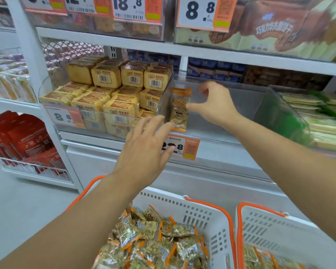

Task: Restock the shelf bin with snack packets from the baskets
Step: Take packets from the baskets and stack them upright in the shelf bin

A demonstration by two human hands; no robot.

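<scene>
Right, notes:
Handling: snack packet [179, 109] judged light, soft film, crinkly and a bit slippery; contents likely crushable, so go easy on squeeze.
Grip point: take it by the flat sealed edge or across the narrow sides, not the filled middle.
Look: clear-gold film, orange top seal and side stripes, round dark label at centre; standing upright.
Packet location: in the shelf bin [217, 113], hard against its left clear wall, just left of the right-hand fingers.
Right hand [214, 102]: fingers spread and loosely curved, thumb tip at the packet's right edge; steadying it, not clamped round it.
Left hand [146, 146]: fingers straight, spread, holding nothing, just below and left of the packet.
Supply: left basket [211, 212] below both hands holds many more packets; right basket [260, 226] holds some too.
</scene>
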